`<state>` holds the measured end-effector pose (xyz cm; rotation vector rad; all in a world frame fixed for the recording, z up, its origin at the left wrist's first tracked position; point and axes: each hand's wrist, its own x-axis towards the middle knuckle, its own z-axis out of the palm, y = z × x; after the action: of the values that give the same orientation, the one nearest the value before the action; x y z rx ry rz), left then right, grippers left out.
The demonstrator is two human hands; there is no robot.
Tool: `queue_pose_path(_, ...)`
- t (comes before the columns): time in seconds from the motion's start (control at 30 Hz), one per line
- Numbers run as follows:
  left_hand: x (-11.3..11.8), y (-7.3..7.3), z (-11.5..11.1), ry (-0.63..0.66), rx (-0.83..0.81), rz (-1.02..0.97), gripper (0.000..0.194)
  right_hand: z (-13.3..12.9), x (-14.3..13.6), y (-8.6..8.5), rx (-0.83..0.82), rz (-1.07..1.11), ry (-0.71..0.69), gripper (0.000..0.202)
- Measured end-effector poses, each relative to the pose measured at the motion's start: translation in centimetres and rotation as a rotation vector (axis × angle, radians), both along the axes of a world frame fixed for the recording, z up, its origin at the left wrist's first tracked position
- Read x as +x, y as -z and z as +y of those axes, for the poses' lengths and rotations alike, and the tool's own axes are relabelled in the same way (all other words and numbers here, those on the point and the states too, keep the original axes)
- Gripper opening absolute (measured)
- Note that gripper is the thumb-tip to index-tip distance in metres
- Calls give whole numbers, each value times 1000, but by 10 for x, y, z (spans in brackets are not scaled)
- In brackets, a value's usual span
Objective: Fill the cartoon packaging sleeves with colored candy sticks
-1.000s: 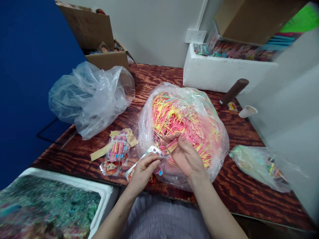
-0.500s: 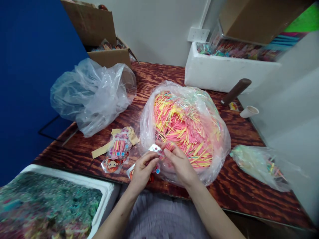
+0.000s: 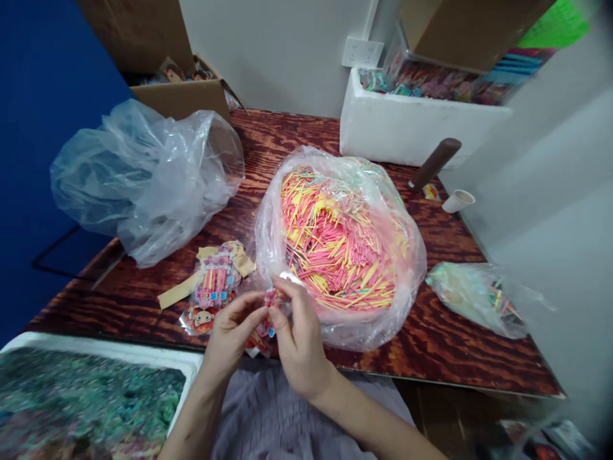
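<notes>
My left hand is closed, its thumb and fingers pinching a small printed plastic packet near the table's front edge. On the other side of that packet, my right hand pinches it too, fingertips close to the left ones. Part of the packet and its contents is hidden by my fingers. Just beyond my right hand lies a large clear bag full of thin pink and yellow sticks. To the left of my hands, printed packets holding similar sticks lie in a pile with tan strips.
A crumpled clear bag and a cardboard box are at the back left. A white foam box stands behind, near a brown cylinder and paper cup. Another foam box sits front left; a small bag lies right.
Both hands have drawn closer together, the right moving left, away from the stick bag, to the packet. The whole view has shifted slightly.
</notes>
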<state>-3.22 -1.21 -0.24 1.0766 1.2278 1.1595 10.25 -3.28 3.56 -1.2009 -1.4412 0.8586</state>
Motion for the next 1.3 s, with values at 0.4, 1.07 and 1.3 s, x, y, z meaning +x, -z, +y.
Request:
queue_pose_path(0.4, -51, -13, 17, -391, 45, -217, 22, 13, 121, 44, -76, -968, 68, 17)
queue_pose_path(1.07, -52, 26, 44, -672, 381, 851, 36, 33, 129, 56, -58, -1102, 9, 18)
queue_pose_path(1.3, 6, 2, 24, -325, 444, 664, 20, 52, 145, 47, -264, -234, 35, 23)
